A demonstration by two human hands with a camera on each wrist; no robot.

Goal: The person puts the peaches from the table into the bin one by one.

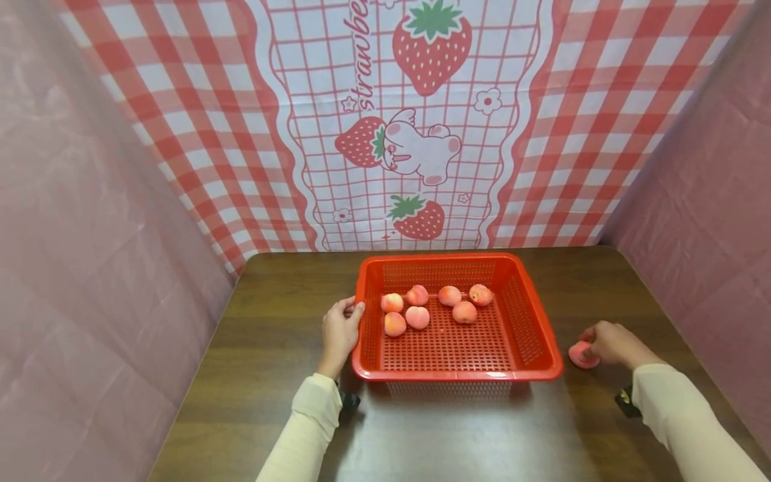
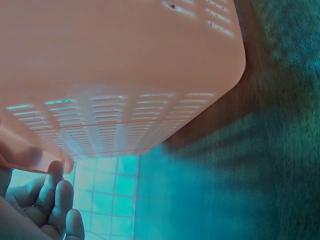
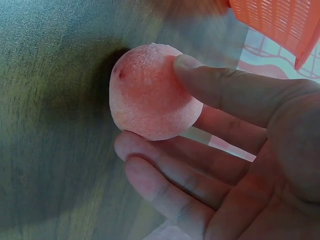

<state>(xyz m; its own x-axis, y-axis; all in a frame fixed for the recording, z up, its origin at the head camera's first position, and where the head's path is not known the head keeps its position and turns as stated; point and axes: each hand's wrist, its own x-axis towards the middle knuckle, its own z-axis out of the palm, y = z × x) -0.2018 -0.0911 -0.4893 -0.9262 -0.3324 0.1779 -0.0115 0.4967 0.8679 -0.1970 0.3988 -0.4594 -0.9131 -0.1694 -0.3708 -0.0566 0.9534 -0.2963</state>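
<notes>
A red plastic basket (image 1: 446,376) with slotted walls stands on the wooden table, and several pink-orange peaches (image 1: 417,318) lie in its left and back parts. My left hand (image 1: 340,333) holds the basket's left rim; in the left wrist view, the fingers (image 2: 61,200) bend at the rim beside the slotted wall. To the right of the basket, my right hand (image 1: 616,343) pinches a single peach (image 3: 150,95) between thumb and fingers. That peach has a small dark spot and is at or just above the tabletop; I cannot tell which.
The brown wooden table (image 1: 271,415) reaches back to a red-and-white checked cloth (image 1: 199,100) with strawberry prints. Pink curtains (image 1: 78,268) hang on both sides. Dark wrist devices (image 1: 628,402) sit below both wrists.
</notes>
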